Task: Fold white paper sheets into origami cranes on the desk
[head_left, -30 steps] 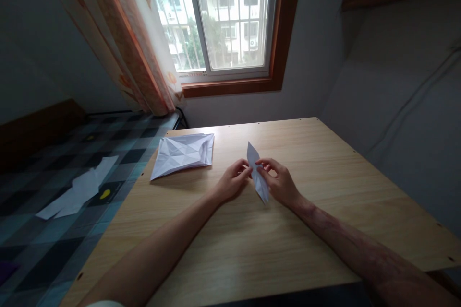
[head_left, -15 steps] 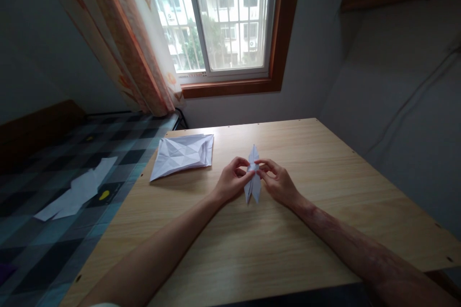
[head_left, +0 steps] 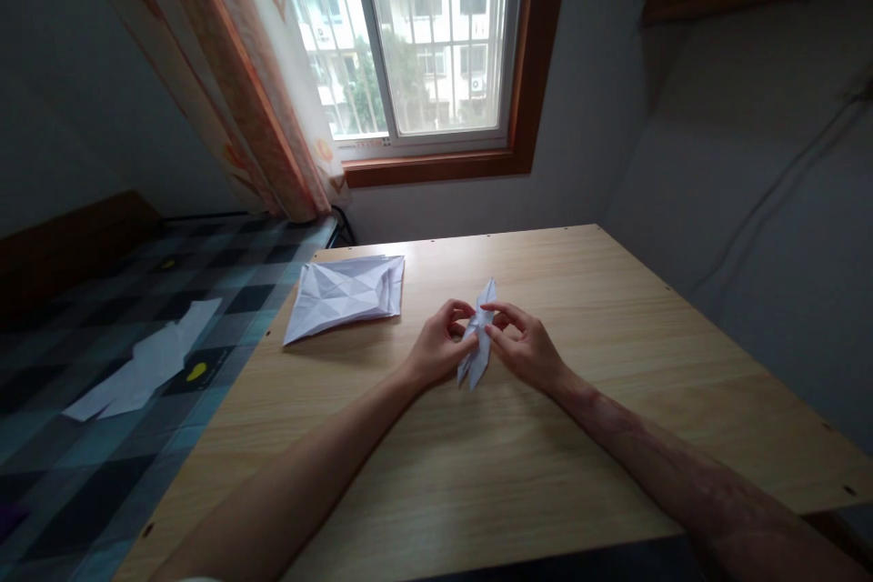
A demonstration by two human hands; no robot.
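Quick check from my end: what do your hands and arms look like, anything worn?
The left hand and right hand are ungloved, with no rings or watch visible. Both forearms are bare; a pale edge, possibly a sleeve, shows bottom left.

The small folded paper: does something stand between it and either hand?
Nothing visible does: the left hand and right hand both hold the small folded paper directly. The larger creased paper lies apart, farther left on the table.

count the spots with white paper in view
3: a folded piece in the left hand and right hand, creased paper on the table, loose paper on the bed; more may be hidden beneath.
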